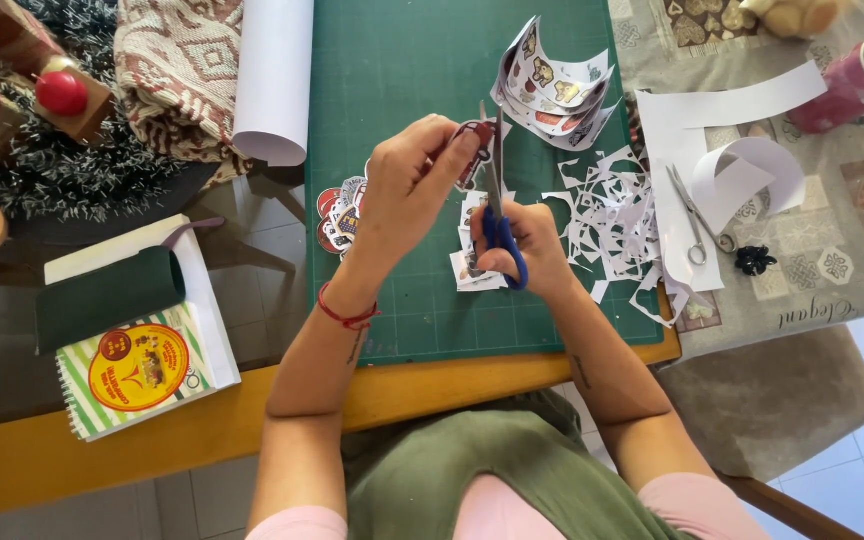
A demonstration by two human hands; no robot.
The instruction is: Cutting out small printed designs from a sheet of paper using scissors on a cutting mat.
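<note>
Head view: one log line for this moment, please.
left hand: holds sticker | right hand: in blue scissors, blades at sticker | under: green mat | right: scraps

rolled white paper (274, 80), pink mug (857, 82), striped notebook (137, 372).

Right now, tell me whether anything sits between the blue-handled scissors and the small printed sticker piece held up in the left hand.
Nothing visible does. The blue-handled scissors in the right hand have their blades right beside the small printed sticker piece pinched by the left hand.
</note>
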